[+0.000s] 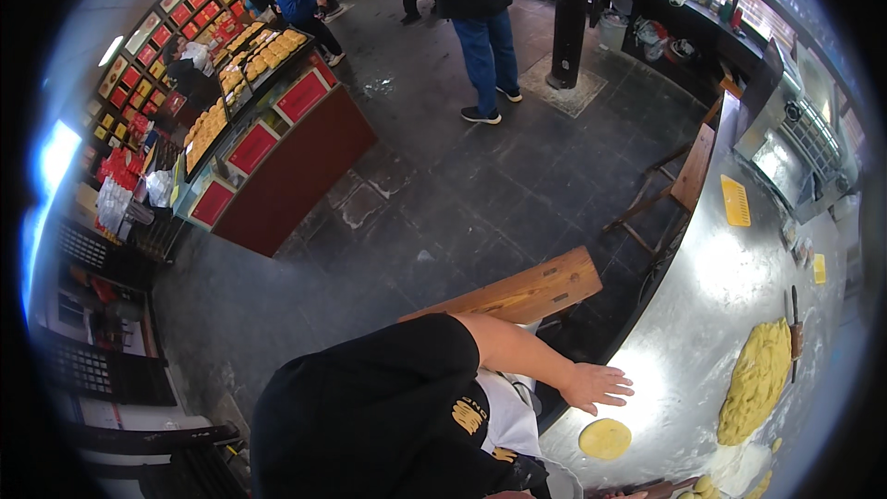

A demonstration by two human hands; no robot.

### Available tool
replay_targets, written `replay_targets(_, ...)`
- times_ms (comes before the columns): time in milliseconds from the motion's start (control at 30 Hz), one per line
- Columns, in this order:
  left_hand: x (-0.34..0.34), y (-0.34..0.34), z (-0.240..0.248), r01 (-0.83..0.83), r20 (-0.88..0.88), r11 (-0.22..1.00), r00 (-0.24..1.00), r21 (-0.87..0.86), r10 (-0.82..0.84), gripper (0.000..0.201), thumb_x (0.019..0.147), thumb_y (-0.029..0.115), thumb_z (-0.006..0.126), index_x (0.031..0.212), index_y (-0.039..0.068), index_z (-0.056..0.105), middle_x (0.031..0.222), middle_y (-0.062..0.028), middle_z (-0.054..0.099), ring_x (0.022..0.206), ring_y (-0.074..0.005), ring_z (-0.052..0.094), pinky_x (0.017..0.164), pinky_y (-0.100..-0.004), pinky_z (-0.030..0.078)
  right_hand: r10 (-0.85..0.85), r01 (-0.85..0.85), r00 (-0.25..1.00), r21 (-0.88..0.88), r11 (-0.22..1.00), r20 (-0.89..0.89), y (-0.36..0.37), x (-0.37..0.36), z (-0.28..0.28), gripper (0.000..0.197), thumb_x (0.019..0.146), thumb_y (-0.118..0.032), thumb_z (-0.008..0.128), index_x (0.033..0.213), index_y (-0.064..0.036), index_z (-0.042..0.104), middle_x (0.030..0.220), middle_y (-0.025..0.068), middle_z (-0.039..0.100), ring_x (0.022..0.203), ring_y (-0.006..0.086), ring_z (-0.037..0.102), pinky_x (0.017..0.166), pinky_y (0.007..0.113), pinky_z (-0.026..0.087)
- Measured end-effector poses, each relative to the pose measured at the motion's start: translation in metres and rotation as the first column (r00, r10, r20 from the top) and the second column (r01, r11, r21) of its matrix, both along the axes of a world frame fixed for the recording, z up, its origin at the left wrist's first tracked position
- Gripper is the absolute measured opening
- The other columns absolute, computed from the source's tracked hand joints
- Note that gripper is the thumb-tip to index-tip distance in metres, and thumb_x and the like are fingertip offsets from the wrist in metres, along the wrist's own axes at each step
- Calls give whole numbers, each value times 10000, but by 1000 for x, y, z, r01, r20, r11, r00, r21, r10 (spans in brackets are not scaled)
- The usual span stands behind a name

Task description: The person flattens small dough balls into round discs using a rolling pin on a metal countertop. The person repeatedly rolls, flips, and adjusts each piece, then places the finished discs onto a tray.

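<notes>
Head view shows my left hand [596,385] flat, fingers spread and grip empty, bracing on the floured tabletop [702,314], the yellow dough disc [605,438] at its six o'clock; right grip unseen.

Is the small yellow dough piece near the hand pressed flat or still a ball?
Flat. The small dough piece lies as a thin round disc on the metal counter, just below the open, spread hand, which does not touch it.

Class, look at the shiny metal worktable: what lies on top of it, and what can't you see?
On the metal worktable lie a flat round dough disc, a large yellow dough mass, a knife beside it, and the left hand resting flat. The surface under the dough is hidden.
</notes>
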State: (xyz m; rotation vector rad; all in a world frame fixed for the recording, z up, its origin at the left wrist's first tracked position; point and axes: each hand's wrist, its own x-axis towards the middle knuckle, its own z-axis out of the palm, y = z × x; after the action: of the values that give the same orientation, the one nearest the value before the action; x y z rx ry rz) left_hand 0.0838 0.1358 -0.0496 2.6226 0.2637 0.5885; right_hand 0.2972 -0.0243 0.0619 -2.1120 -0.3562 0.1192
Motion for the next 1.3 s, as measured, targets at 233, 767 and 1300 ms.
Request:
replay_targets(233, 2, -3, -2, -4, 18, 1000, 1000, 13, 4, 775, 1009, 467, 679, 1603, 26, 450, 1732, -246, 305, 1625, -424, 241, 1320, -559, 190, 42, -42, 999, 0, 999, -13, 3, 1, -3, 644, 1014, -361, 742, 1482, 51, 581, 1353, 259, 695, 1140, 386, 693, 1000, 466, 568)
replay_targets(767, 4, 0, 5, 20, -76, 999, 997, -28, -22, 752, 1071, 493, 583, 1641, 34, 408, 1762, -219, 259, 1655, -403, 157, 1337, -545, 119, 82, -82, 996, 17, 997, -33, 13, -1, -2, 642, 1027, -365, 707, 1499, 47, 567, 1395, 228, 678, 1183, 356, 673, 1027, 451, 546)
replay_targets(1300, 1, -2, 8, 14, -110, 998, 994, -57, -20, 759, 1063, 487, 602, 1652, 55, 397, 1771, -211, 248, 1657, -397, 157, 1337, -545, 119, 89, -87, 994, 38, 996, -62, 9, 6, -2, 640, 1039, -368, 671, 1516, 42, 552, 1437, 197, 661, 1226, 325, 654, 1053, 435, 523)
